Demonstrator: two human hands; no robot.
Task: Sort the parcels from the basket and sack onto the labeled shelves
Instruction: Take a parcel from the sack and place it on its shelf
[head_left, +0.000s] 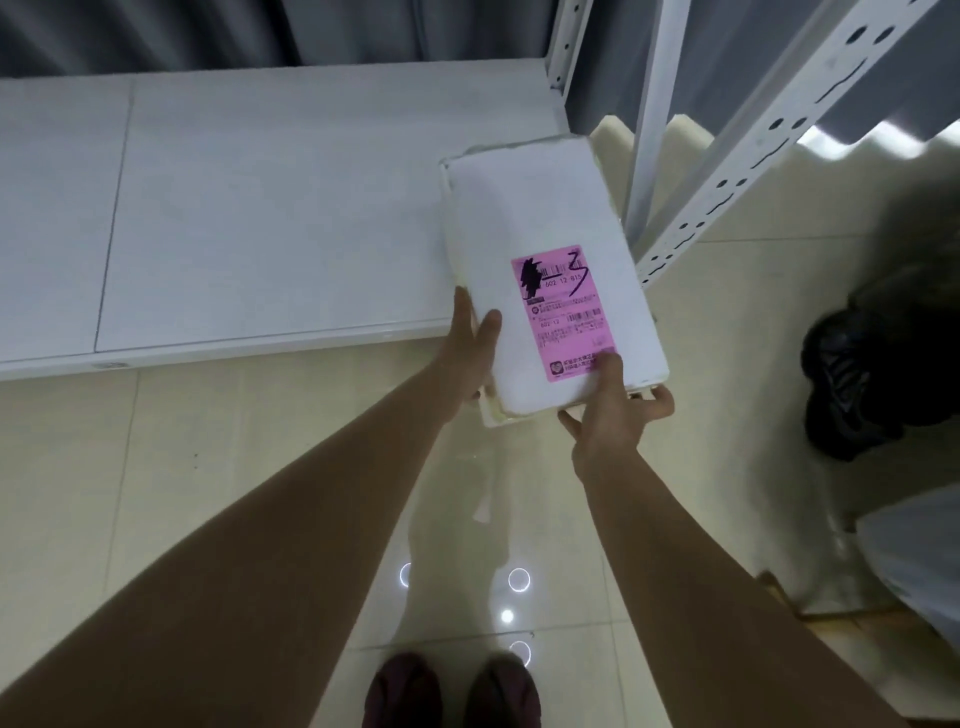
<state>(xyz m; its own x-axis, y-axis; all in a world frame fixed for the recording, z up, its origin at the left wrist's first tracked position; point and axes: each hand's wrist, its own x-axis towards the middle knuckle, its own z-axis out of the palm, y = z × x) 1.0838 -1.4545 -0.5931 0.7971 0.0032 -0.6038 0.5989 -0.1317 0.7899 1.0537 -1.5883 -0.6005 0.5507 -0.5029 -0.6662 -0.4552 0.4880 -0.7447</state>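
Holding: a person grips a white parcel (540, 249) with both hands at the right end of a white shelf (249, 208).
Parcel: flat and oblong, wrapped in white, its far end over the shelf's right corner, its near end out past the front edge above the floor; whether it rests on the board cannot be told.
Label: a pink label (569, 312) on the parcel's upper face, printed with barcodes and marked in black pen.
Left hand: the left hand (470, 353) clasps the parcel's left edge, thumb on top, fingers hidden beneath.
Right hand: the right hand (613, 410) pinches the near right corner, thumb pressed on the label's lower edge, fingers curled under.
Shelf frame: a white perforated upright (737, 156) rises just right of the parcel.
Floor: glossy pale tiles (260, 467) reflecting ceiling lights; the person's dark shoes (452, 691) at the bottom edge.
Right side: a black bag (852, 384) on the floor, a pale sack (914, 561) nearer.
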